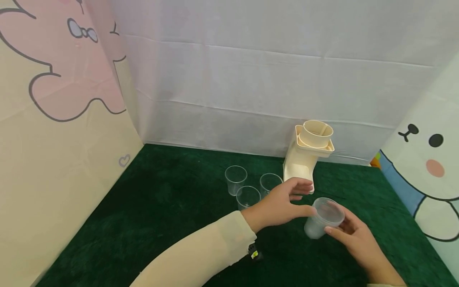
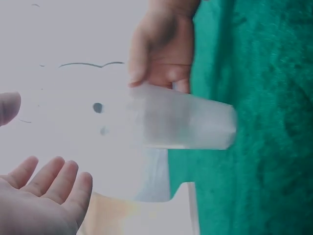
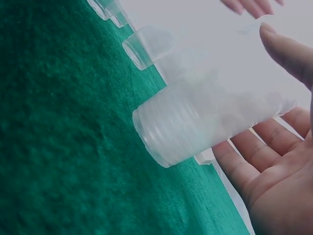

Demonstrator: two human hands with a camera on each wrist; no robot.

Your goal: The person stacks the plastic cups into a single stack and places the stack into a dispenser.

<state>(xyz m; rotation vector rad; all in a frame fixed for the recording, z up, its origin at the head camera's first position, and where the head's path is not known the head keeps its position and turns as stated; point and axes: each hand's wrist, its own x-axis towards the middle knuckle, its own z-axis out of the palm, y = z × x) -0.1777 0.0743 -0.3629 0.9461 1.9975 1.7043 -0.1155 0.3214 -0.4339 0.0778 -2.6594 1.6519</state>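
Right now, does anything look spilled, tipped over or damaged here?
Nothing stands out: three clear cups stand upright, the stack of cups in the right hand shows no visible damage, and no spill shows.

Stacked cups: smooth plastic, faint sheen. Tabletop cover: velvety cloth.

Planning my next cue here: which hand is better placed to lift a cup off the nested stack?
Probably the left hand: it is open near the rim of the nested stack, holding nothing, while the right hand is occupied holding that stack.
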